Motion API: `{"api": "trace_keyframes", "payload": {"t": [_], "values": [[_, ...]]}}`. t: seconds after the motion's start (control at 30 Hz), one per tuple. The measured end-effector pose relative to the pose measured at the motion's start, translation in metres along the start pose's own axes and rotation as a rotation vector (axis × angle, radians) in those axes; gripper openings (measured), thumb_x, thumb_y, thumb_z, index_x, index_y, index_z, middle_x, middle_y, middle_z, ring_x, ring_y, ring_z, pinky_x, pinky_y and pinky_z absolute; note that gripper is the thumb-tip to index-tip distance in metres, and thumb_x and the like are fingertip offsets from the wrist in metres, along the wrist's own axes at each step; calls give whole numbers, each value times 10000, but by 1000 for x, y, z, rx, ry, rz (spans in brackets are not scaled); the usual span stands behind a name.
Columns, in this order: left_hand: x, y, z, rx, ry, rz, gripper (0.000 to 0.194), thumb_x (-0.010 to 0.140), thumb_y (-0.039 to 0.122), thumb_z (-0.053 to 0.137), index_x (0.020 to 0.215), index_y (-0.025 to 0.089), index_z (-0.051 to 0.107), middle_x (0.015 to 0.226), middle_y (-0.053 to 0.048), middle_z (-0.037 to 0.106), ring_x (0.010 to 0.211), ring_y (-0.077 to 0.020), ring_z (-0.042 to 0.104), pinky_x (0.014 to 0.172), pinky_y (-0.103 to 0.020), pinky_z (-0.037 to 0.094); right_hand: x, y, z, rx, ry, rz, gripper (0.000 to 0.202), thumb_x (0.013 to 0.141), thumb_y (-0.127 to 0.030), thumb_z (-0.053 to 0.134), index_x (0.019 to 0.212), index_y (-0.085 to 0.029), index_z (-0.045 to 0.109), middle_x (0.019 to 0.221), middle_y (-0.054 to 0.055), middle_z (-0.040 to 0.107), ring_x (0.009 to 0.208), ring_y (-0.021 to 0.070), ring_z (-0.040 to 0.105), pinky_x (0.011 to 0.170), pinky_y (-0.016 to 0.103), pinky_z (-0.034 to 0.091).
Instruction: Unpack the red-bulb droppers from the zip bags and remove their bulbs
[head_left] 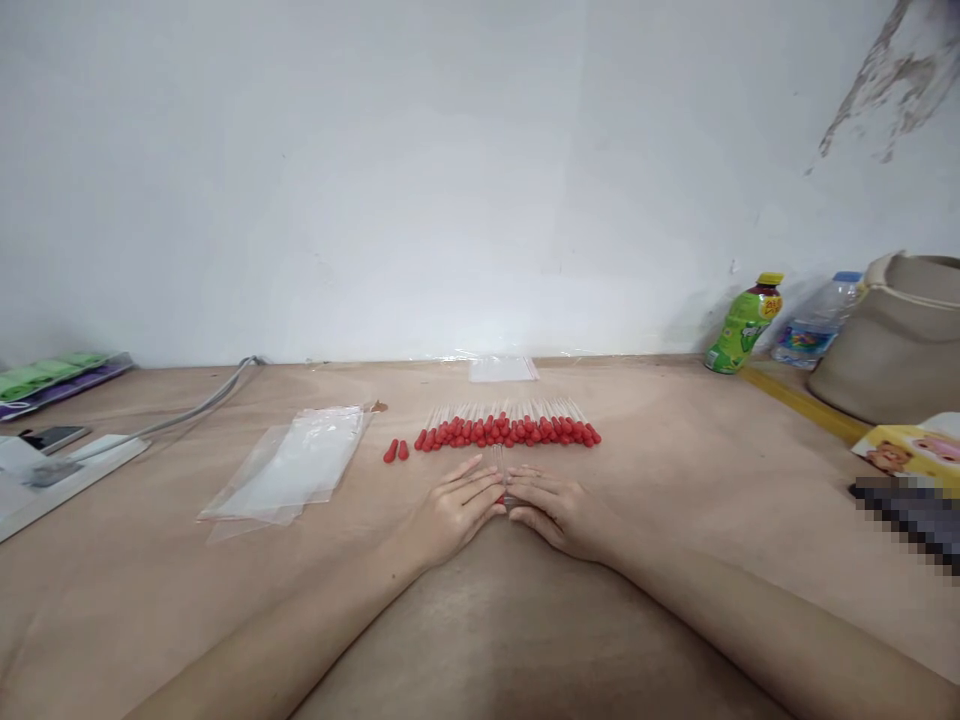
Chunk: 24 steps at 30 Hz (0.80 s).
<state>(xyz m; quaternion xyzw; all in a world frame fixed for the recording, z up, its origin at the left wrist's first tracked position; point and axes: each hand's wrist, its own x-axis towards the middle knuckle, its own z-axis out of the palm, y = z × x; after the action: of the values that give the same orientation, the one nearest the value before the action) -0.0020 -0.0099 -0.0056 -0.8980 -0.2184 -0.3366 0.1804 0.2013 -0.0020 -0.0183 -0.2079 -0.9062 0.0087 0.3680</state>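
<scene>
My left hand (459,505) and my right hand (553,508) meet near the table's front edge. Their fingers lie over a small clear plastic bag (498,458), with a bit of red showing between them; the fingers hide most of it. Just beyond the hands, a long row of red-tipped sticks (517,430) lies with the pale ends toward the wall. Two short red pieces (396,451) rest at the row's left end. A stack of clear bags (304,460) is on the left, and one more clear bag (502,369) lies behind the row.
A green bottle (742,325), a water bottle (814,325) and a beige bucket (892,340) stand at the back right. A yellow packet (911,455) lies at the right. A grey cable (187,412) and a phone (56,439) are at the left.
</scene>
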Motion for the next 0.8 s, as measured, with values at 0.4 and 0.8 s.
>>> {"api": "trace_keyframes", "payload": {"t": [0.4,0.8], "values": [[3,-2,-2,113,-83,99,148,862,211,467,878,98,561,874,-81,665,922,-169,610,979,-396,423,1,-1,-2,-41,-6,-75,167,872,-162,399,919,-150,559,867,57,656,907,138,603,929,305,452],[3,0,-5,-9,-114,62,123,866,178,445,840,116,548,764,-36,655,896,-151,616,1015,-396,379,-1,-1,-4,-156,40,-173,167,848,-140,448,964,-130,569,963,83,654,959,150,589,939,311,460]]}}
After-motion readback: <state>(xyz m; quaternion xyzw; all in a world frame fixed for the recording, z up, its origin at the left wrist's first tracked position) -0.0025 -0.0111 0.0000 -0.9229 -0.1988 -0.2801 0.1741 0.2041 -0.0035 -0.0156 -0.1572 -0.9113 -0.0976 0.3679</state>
